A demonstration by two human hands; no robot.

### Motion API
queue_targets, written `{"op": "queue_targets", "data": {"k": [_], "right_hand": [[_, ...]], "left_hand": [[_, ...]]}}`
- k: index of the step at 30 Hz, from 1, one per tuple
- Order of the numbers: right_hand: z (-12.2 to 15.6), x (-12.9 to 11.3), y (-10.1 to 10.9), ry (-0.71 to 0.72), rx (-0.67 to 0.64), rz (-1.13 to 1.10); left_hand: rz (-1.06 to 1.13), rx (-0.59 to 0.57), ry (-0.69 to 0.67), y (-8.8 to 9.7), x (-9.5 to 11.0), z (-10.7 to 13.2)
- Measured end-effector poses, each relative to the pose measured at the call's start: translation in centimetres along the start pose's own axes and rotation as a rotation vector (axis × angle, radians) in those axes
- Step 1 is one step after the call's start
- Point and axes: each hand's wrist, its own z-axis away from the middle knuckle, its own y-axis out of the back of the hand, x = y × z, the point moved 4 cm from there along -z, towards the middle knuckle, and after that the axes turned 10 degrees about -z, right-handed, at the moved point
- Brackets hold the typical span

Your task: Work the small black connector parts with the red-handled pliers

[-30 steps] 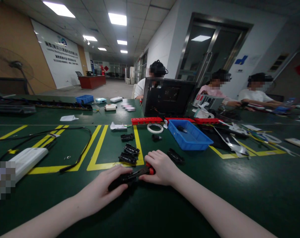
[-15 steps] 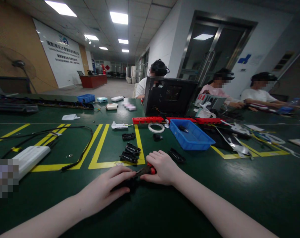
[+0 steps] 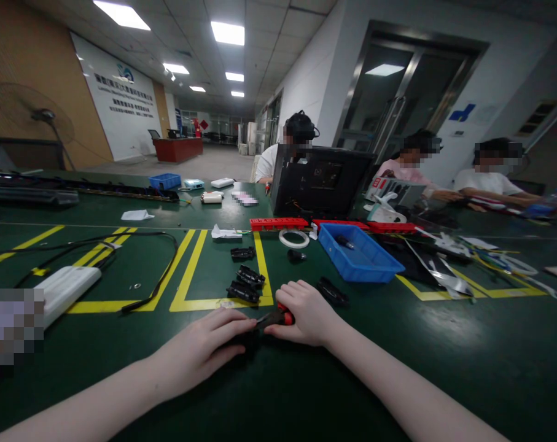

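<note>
My right hand (image 3: 303,314) is closed round red-handled pliers (image 3: 274,318), whose dark jaws point left toward the fingertips of my left hand (image 3: 211,344). That hand curls over a black plastic part (image 3: 245,341), mostly hidden beneath the fingers and dark against the table. The plier tips meet the left fingers; what exactly they bite on cannot be made out. Just beyond my hands lie similar black plastic parts (image 3: 242,291), (image 3: 250,276) side by side, one more black part (image 3: 242,253) farther off, and a long black piece (image 3: 332,291) right of my right hand.
A blue bin (image 3: 358,255) holds a small black piece. Near it lie a white ring (image 3: 293,239), a small black cylinder (image 3: 296,255) and red strips (image 3: 278,224). A black case (image 3: 322,181) stands behind. At left are a white power pack (image 3: 70,291) and black cable (image 3: 165,279). Co-workers sit across.
The whole view has shifted slightly to the right. My hands keep nearly the same grip and position, with the pliers still at the left fingertips.
</note>
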Motion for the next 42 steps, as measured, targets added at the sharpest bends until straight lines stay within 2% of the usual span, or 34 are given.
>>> {"op": "queue_targets", "data": {"k": [12, 33, 42], "right_hand": [[0.04, -0.07, 0.21, 0.037, 0.003, -0.014], [-0.06, -0.03, 0.07, 0.048, 0.005, -0.014], [-0.05, -0.07, 0.04, 0.027, -0.011, -0.032]], "left_hand": [[-0.032, 0.031, -0.068, -0.07, 0.04, 0.00], [-0.017, -0.014, -0.055, 0.23, 0.58, -0.06], [-0.042, 0.011, -0.052, 0.14, 0.31, -0.15]]}}
